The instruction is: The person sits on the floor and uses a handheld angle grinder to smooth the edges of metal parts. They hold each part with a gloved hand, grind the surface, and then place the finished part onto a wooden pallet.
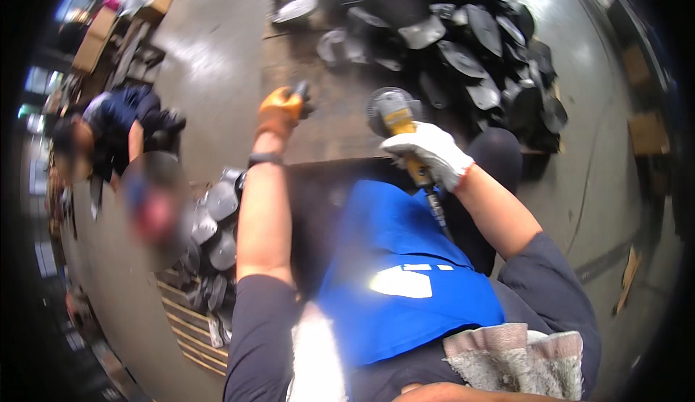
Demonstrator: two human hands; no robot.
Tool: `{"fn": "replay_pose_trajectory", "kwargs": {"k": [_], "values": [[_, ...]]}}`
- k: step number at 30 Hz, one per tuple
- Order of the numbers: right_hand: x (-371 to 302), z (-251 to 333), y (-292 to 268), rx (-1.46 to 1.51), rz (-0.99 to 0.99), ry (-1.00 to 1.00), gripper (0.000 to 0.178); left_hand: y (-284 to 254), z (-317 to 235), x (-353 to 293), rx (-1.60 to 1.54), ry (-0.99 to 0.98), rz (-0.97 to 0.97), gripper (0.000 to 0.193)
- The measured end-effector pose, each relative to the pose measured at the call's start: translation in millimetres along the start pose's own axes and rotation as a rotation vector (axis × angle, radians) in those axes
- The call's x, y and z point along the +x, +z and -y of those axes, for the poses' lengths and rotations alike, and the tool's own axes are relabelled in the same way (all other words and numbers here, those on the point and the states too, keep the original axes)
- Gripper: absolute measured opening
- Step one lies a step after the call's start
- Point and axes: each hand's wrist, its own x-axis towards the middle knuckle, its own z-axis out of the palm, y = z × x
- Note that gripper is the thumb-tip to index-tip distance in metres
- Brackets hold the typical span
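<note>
My right hand (427, 148), in a white glove, is wrapped round the yellow body of an angle grinder (399, 122). The grinder's round guarded head points away from me, over the brown work surface (340, 123), and its cord (436, 206) hangs toward my lap. To the left, my left hand (281, 109) in an orange glove is closed on a small dark piece (301, 92), too blurred to name. That hand is above the left part of the work surface, apart from the grinder.
Beyond the grinder, a large heap of dark, rounded metal parts (463, 58) spreads to the right. More such parts (221, 203) lie on a slatted pallet (192, 329) at left. A co-worker (130, 123) bends at far left. Wood scraps (627, 280) lie on the right floor.
</note>
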Motion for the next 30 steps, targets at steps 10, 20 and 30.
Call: {"fn": "replay_pose_trajectory", "kwargs": {"k": [10,20,30], "values": [[4.0,-6.4,-6.0,0.018,0.011,-0.008,0.045,-4.8,-23.1,-15.2,0.009,-0.018,0.053,0.049],[-8.1,-0.3,-18.6,0.035,0.012,-0.135,0.039,2.1,-19.8,-2.4,-0.001,-0.031,0.077,0.043],[0.9,-6.6,-7.0,0.003,-0.020,-0.063,0.023,2.2,-25.2,-13.7,0.495,0.084,-0.159,0.035]]}}
